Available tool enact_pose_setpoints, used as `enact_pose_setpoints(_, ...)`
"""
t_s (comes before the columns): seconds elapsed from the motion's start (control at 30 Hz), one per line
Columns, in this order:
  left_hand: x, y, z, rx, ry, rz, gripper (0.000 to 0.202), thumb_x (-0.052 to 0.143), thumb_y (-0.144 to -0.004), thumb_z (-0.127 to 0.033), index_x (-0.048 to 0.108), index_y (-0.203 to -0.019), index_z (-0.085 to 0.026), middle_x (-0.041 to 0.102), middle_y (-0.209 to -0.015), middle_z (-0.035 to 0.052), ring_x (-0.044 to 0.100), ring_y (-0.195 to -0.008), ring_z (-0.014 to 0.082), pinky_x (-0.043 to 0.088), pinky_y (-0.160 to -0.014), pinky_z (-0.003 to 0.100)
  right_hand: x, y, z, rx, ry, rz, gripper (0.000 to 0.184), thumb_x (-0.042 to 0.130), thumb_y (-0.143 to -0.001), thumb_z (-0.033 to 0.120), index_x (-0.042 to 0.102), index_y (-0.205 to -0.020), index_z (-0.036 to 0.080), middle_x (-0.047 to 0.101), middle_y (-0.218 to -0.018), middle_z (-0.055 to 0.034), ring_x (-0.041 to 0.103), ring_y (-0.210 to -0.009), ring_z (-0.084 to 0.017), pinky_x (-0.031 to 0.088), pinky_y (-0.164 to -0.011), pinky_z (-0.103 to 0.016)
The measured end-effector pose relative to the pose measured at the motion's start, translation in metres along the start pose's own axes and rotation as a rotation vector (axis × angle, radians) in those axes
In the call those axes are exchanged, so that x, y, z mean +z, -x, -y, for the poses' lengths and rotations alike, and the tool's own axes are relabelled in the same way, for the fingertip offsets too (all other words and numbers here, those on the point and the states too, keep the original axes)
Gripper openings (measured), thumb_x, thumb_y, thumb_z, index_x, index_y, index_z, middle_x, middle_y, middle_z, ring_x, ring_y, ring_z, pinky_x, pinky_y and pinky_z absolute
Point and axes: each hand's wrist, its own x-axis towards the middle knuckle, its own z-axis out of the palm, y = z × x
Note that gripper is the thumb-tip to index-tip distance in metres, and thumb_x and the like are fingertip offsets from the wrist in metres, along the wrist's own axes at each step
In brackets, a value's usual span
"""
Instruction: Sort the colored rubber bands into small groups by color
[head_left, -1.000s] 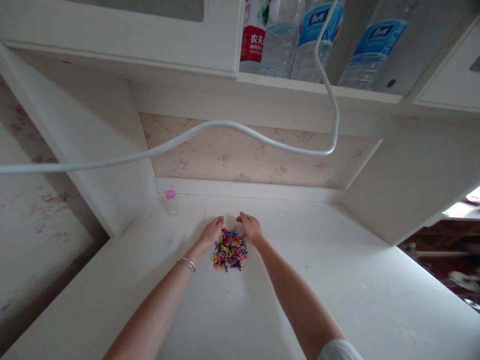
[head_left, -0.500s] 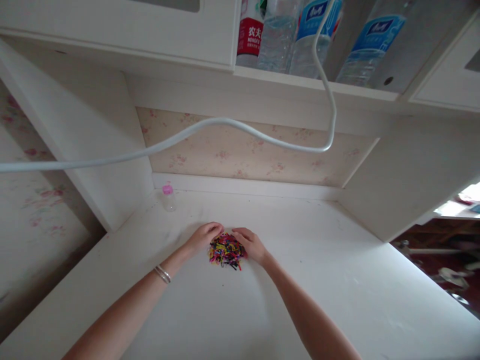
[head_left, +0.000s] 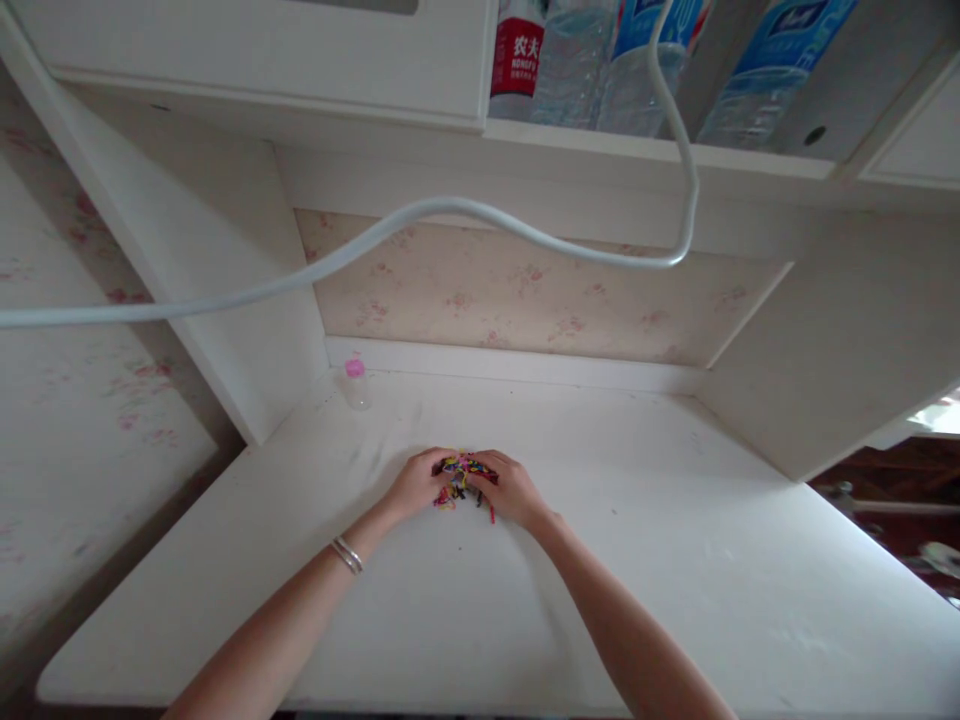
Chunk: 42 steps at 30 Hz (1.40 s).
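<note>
My left hand (head_left: pixel 414 487) and right hand (head_left: pixel 516 490) are cupped together, fingers (head_left: pixel 433 466) curled in tight around heap of small multicoloured plastic bits (head_left: pixel 461 474). Heap sits pinched between both palms, on white desk top (head_left: pixel 465 610), mid-surface. A few bits poke out.

Small heap of multicoloured plastic bits (head_left: pixel 463 477) on white desk, bunched tight, mostly covered, few strays at edge

Your left hand (head_left: pixel 411 486) and right hand (head_left: pixel 517 491) are flanking the pile (head_left: pixel 460 474) on the desk (head_left: pixel 675 570); the vial (head_left: pixel 357 385) is standing behind-left.
</note>
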Motion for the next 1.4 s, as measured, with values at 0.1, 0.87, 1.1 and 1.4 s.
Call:
enact_pose_setpoints(0.1,-0.006,-0.005,0.005,-0.055,0.056,-0.036,0.036,0.059,-0.077,-0.023,0.063,-0.113,-0.017,0.069,-0.112,0.0084,0.065,-0.102,0.0203,0.049,-0.093,0.034,-0.008,-0.002,-0.005,0.040,-0.010,-0.042,0.027,0.055,-0.087,0.027,0.067,-0.111,0.025,0.069,-0.108,-0.0039,0.063,-0.100,-0.017,0.048,-0.091,-0.031)
enact_pose_setpoints(0.87,-0.105,0.056,0.023,-0.358,0.113,-0.252,0.031,0.061,-0.070,-0.033,0.065,-0.094,-0.014,0.071,-0.084,0.0070,0.070,-0.079,0.0205,0.058,-0.074,0.035,0.073,0.047,0.117,-0.033,0.336,0.219,0.028,0.049,-0.091,0.040,0.059,-0.112,0.024,0.065,-0.100,-0.0055,0.062,-0.087,-0.022,0.050,-0.071,-0.031)
enact_pose_setpoints(1.1,-0.143,0.041,0.032,-0.372,-0.075,-0.464,0.037,0.058,-0.072,-0.031,0.061,-0.106,-0.016,0.063,-0.107,0.0091,0.065,-0.080,0.0179,0.056,-0.062,0.029,0.091,0.025,0.115,-0.138,0.473,0.326,0.019,0.049,-0.084,0.008,0.060,-0.095,0.019,0.063,-0.096,-0.0068,0.060,-0.084,-0.019,0.047,-0.071,-0.028)
enact_pose_setpoints(1.4,-0.155,-0.042,0.053,-0.349,-0.313,-0.707,0.082,0.076,-0.062,-0.045,0.043,-0.130,-0.015,0.034,-0.138,0.0150,0.051,-0.116,0.0257,0.039,-0.103,0.037,0.044,0.006,0.066,0.127,0.447,-0.109,0.025,0.040,-0.097,0.022,0.064,-0.100,0.023,0.066,-0.097,-0.0105,0.057,-0.094,-0.025,0.039,-0.085,-0.038)
